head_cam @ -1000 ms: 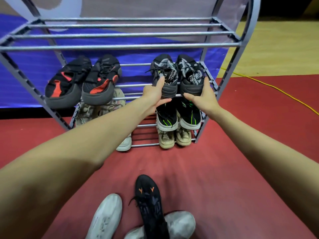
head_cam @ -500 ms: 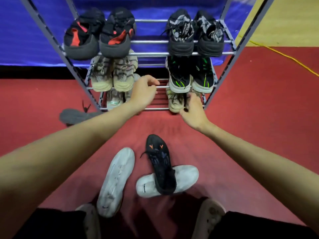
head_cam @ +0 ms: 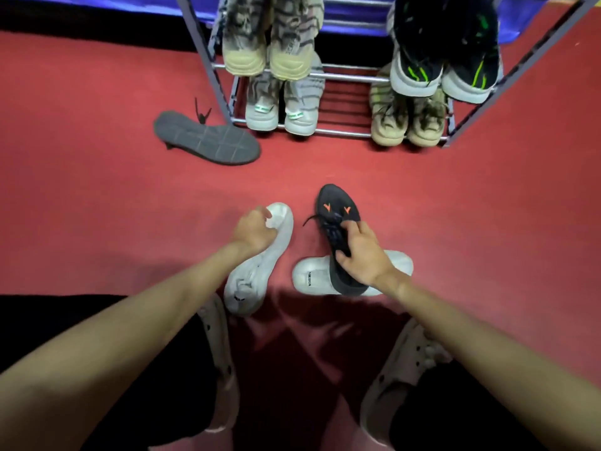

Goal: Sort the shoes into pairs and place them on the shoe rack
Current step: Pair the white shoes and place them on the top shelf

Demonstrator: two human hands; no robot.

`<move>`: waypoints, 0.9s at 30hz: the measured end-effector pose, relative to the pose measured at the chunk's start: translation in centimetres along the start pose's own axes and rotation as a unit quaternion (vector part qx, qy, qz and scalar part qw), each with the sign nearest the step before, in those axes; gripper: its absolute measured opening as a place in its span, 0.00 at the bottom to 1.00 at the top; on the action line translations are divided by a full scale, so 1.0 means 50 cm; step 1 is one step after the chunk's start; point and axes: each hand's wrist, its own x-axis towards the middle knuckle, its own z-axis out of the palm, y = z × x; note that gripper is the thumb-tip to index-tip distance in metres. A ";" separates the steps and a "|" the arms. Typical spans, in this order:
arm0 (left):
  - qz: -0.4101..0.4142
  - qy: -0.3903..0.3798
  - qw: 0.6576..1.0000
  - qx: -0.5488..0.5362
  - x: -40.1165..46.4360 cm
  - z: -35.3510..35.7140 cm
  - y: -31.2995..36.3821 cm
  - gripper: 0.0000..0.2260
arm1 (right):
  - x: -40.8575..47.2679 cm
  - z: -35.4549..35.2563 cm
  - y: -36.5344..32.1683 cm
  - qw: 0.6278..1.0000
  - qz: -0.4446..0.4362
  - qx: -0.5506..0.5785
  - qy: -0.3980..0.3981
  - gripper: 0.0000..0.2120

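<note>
On the red floor in front of me lie three loose shoes. My left hand [head_cam: 255, 231] curls around the toe end of a white shoe [head_cam: 257, 271] lying lengthwise. My right hand [head_cam: 362, 252] grips a black shoe with orange marks [head_cam: 338, 216] around its laces; this shoe lies across a second white shoe [head_cam: 312, 276] turned sideways. A dark shoe [head_cam: 208, 139] lies sole up beside the rack's left leg. The metal shoe rack [head_cam: 348, 78] holds beige, grey-white, black-green and tan pairs on its lower shelves.
My own feet in pale clogs [head_cam: 221, 362] stand close below the loose shoes. A blue sheet [head_cam: 351, 11] hangs behind the rack. Red floor stretches left and right of the rack.
Both hands have come down from the rack to the floor. The left now holds the white shoe's toe and the right grips the black shoe. The view has tilted downward.
</note>
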 end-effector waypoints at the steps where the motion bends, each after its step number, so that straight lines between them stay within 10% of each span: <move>1: -0.010 -0.011 1.000 0.008 -0.003 0.006 -0.022 0.19 | -0.005 0.013 -0.005 1.000 0.001 -0.028 0.010 0.30; 7: -0.036 -0.024 0.995 0.087 -0.029 0.044 -0.093 0.28 | -0.013 0.079 -0.017 0.978 0.199 -0.064 -0.011 0.56; 19: -0.090 -0.067 0.989 0.094 -0.040 0.070 -0.143 0.36 | 0.070 0.065 -0.077 0.966 0.193 0.080 0.152 0.44; 27: -0.087 -0.075 0.991 0.074 -0.036 0.077 -0.167 0.34 | 0.175 0.130 -0.120 0.953 0.245 0.145 0.101 0.43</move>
